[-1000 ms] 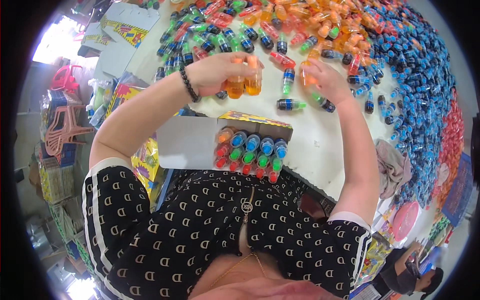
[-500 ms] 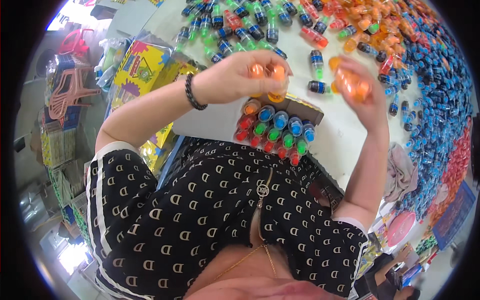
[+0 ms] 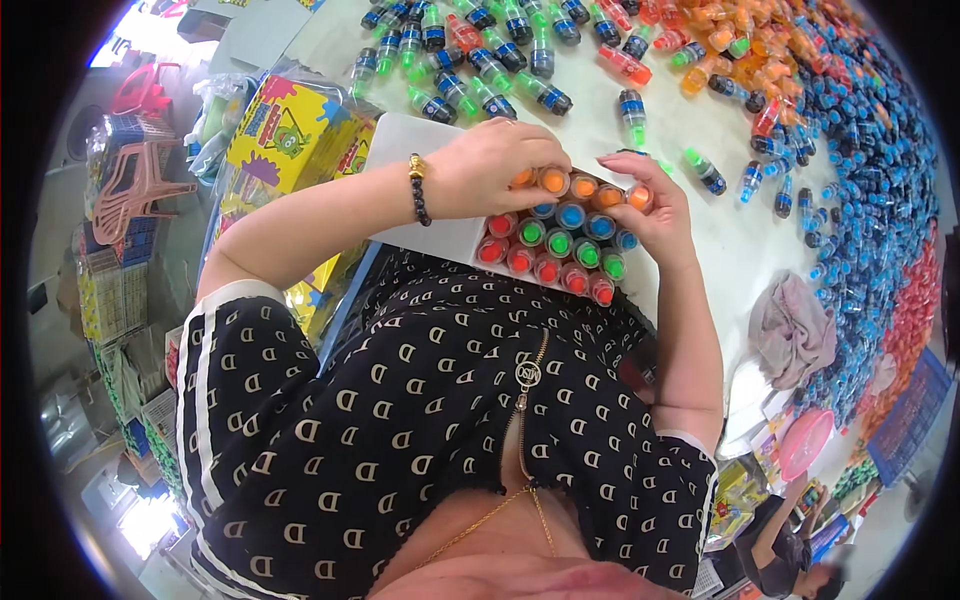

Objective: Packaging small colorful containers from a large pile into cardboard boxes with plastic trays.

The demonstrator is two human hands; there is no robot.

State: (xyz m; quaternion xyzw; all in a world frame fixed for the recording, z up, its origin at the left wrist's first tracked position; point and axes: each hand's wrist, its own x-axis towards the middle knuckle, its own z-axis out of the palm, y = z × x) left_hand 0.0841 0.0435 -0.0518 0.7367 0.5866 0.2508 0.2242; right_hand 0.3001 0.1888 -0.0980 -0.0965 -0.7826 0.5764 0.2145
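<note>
In front of me stands an open white cardboard box (image 3: 440,238) packed with rows of small capped bottles. Red bottles (image 3: 548,271) stand nearest me, then green bottles (image 3: 560,244), then blue bottles (image 3: 571,215). Along the far side runs a row of orange bottles (image 3: 583,187). At that row's left end my left hand (image 3: 497,168) is closed on orange bottles. My right hand (image 3: 660,212) grips the orange bottle (image 3: 640,197) at the right end, thumb and fingers around it. The bottles' lower parts are hidden in the box.
Loose green-and-black bottles (image 3: 465,90) lie across the far table. Piles of orange bottles (image 3: 765,60) and blue bottles (image 3: 870,200) fill the right side. A grey cloth (image 3: 795,330) lies at right. Yellow printed boxes (image 3: 280,135) stand at left; another person (image 3: 775,550) is at lower right.
Both hands have come down from above the table to the box's far row, bringing the orange bottles into it. The right hand moved left and toward me.
</note>
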